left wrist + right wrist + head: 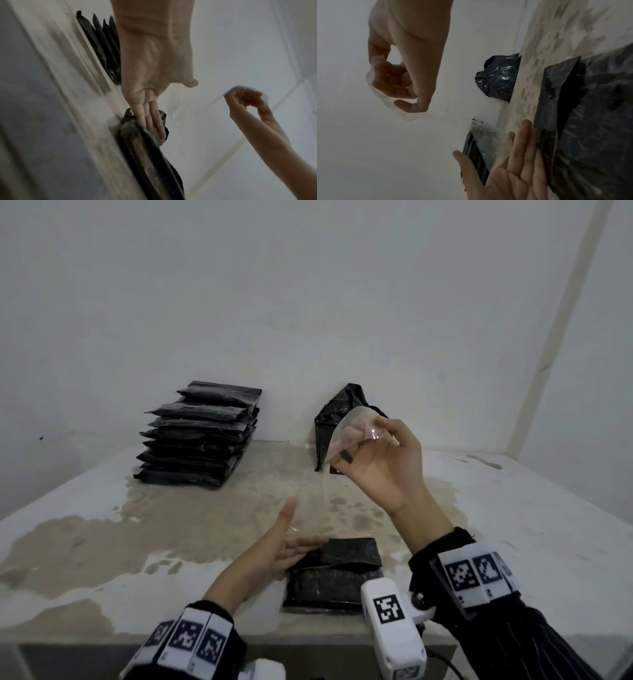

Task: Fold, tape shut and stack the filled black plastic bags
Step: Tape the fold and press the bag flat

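Observation:
A filled black bag (337,575) lies at the table's near edge with its top flap folded over. My left hand (291,546) lies flat, fingers straight, pressing the flap (163,115) down from the left. My right hand (376,453) is raised above the table and pinches a strip of clear tape (352,431) that curves down toward the bag. The same tape (373,81) wraps round my right fingers in the right wrist view. A tall stack of taped black bags (198,440) stands at the back left. One loose, crumpled black bag (339,419) leans on the wall.
The table (102,542) is white with worn brown patches and meets a white wall (308,302) at the back. A white wrist camera (390,628) sits low in the head view. The stack (476,152) shows behind my left palm.

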